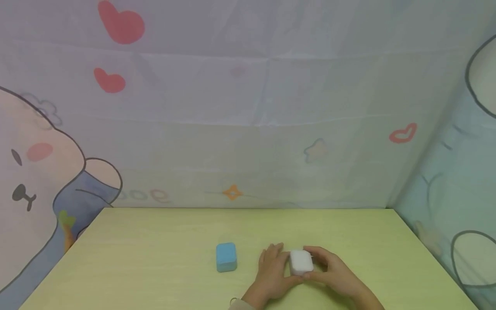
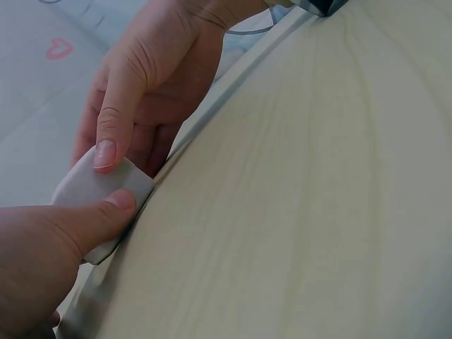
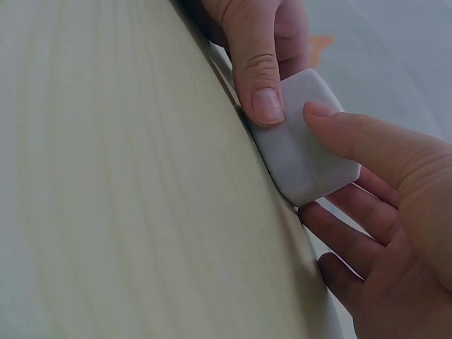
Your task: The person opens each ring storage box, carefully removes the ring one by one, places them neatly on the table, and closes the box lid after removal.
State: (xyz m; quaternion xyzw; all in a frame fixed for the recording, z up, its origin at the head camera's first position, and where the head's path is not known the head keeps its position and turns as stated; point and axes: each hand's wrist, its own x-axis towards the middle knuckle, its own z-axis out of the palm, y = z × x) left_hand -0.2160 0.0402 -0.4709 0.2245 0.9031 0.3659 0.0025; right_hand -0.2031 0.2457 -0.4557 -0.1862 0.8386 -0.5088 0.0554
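Note:
A small white block [image 1: 301,262] with rounded corners is on the table between my two hands. My left hand [image 1: 272,273] holds it from the left, thumb across its near face and index finger by its left side. From the right, my right hand [image 1: 336,274] grips it, with the thumb at the near face and the index finger behind. Both thumbs lie on the white block [image 2: 99,180] in the left wrist view. In the right wrist view, the right hand's other fingers spread beside and behind the white block [image 3: 307,145].
A light blue block [image 1: 226,257] with rounded corners stands on the pale yellow-green table [image 1: 155,249], left of my left hand. Behind the table hangs a pale cloth [image 1: 248,94] printed with hearts and a cartoon animal.

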